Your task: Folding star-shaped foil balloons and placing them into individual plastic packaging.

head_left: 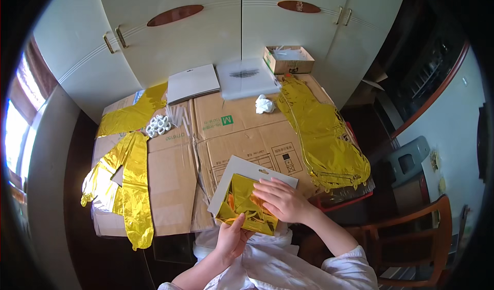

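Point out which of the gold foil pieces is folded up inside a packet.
The folded gold foil in the flat clear packet with grey backing card, held under both hands at the near table edge. The other gold foil balloons lie unfolded on the cardboard.

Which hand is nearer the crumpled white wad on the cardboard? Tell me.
Right. The right hand lies on the gold foil pack, below the white wad; the left hand grips the pack's near edge, lower still.

Four gold foil balloons (325, 130), two hands (280, 200)
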A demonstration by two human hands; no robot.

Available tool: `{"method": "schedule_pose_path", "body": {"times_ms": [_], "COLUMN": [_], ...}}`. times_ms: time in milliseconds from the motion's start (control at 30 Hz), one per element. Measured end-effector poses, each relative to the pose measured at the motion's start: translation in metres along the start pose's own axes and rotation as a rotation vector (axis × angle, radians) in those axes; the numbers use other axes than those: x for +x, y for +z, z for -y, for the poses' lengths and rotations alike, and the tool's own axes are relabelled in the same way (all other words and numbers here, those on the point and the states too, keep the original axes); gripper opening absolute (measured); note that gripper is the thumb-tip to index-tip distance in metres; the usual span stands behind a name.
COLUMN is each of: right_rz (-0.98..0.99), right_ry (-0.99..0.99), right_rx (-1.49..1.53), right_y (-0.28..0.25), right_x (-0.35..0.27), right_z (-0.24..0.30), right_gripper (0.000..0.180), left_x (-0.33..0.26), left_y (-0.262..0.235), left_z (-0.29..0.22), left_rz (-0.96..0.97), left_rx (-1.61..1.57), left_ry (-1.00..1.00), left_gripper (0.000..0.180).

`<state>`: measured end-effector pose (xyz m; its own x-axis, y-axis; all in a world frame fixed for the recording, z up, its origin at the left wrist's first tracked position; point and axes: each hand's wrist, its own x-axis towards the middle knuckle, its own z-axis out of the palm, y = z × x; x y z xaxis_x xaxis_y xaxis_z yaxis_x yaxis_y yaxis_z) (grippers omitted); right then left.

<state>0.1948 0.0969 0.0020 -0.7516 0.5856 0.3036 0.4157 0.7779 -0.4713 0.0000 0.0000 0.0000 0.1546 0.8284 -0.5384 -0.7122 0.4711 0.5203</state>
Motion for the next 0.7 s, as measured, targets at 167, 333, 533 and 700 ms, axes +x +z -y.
{"method": "schedule_pose_path", "body": {"times_ms": [167,333,533,700], "right_rz": [0.149,0.163,0.156,0.132], "right_ry": [-0.066,-0.117,-0.1,-0.096], "right_rx": [-0.145,-0.178,-0.2,-0.215], "right_y": [0.0,0.019,0.023,0.021], "right_x": [0.039,0.045,0.044,0.044], "right_z": [-0.007,-0.016,-0.018,-0.015], "right_gripper": [0.053,0.052,0.051,0.051], "left_x": [0.005,0.007,-0.013,-0.035], "left_y": [0.0,0.003,-0.007,-0.007], "left_z": [0.004,0.0,-0.005,0.0], "left_rz": [-0.05,-0.09,-0.073,-0.146], "left_rx": [-0.034,-0.029,-0.133,-0.001], "left_ry": [-0.015,-0.023,-0.031,-0.056], "left_gripper": [0.032,0.031,0.03,0.022]}}
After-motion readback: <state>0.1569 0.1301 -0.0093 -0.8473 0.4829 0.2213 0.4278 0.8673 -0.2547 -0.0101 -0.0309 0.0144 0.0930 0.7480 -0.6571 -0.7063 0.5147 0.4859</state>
